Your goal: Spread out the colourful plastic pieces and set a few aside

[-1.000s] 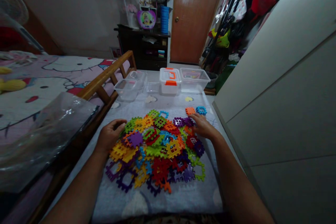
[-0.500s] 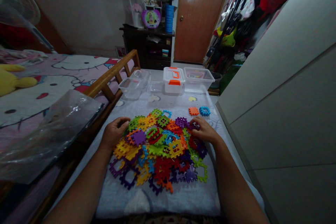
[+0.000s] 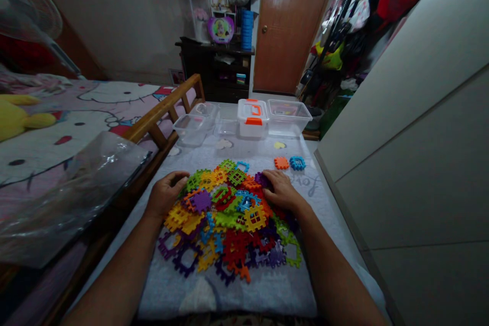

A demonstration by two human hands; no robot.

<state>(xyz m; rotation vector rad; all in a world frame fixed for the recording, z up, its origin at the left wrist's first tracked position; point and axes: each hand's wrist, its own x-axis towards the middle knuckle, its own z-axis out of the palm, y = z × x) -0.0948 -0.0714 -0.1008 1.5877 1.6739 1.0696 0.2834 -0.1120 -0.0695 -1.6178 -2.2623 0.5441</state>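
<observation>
The left hand (image 3: 165, 195) and the right hand (image 3: 281, 190) lie well apart, with a heap of interlocking plastic waffle-block pieces (image 3: 229, 219) between them on a pale grey blanket (image 3: 229, 299). The left hand rests loosely curled at the heap's left edge, its fingertips just beside a lime-green piece (image 3: 193, 180), and shows nothing held. The right hand lies palm down on the heap's upper right side, its fingers over a purple piece (image 3: 260, 179); whether they pinch it or only rest on it, I cannot tell. The pieces are square grids and open frames with notched edges, in yellow, red, green, purple, orange and blue, overlapping several deep. A piece raised by one corner is likely to snag its neighbours, so steadying the pile with the other hand and sliding a piece out flat should work more cleanly than pulling straight up. Just ahead of the right hand, apart from the heap, an orange piece (image 3: 281, 163) and a blue piece (image 3: 297, 163) lie side by side. Farther ahead of the hands stand a white box with orange latches (image 3: 252, 127) and a clear plastic tub (image 3: 288, 117), while another clear tub (image 3: 189, 130) sits ahead of the left hand.
</observation>
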